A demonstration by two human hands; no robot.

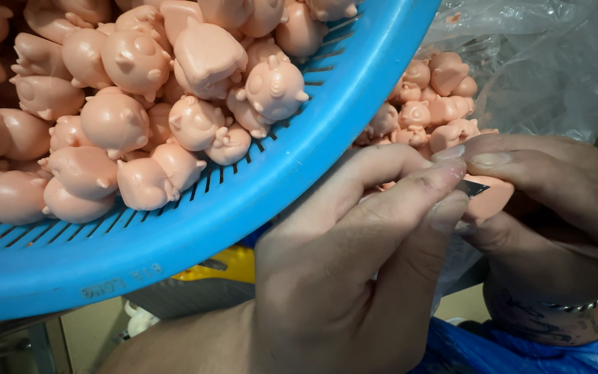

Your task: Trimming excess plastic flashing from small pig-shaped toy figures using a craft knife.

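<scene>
Right now both my hands meet just past the blue basket's (pixel 257 201) lower right rim. My left hand (pixel 354 270) is curled narrow, fingers pinched on a small metal blade (pixel 474 187), its tip touching the pink figure (pixel 491 197). My right hand (pixel 555 201) is wrapped around that same pink figure, thumb on top; most of the toy is hidden by fingers, so I can't tell which way it faces. A thin bracelet (pixel 576 306) sits on my right wrist.

Inside the slotted blue basket lies a heap of pink pig-like figures (pixel 126 104), piled against its wall and touching each other, facing all ways. Behind my hands, beside the basket's right rim, more pink figures (pixel 430 104) lie in a clear plastic bag (pixel 541 62). Under the basket's lower rim shows something yellow (pixel 226 263), partly hidden. Blue fabric (pixel 520 353) shows at the bottom right corner below my right wrist.
</scene>
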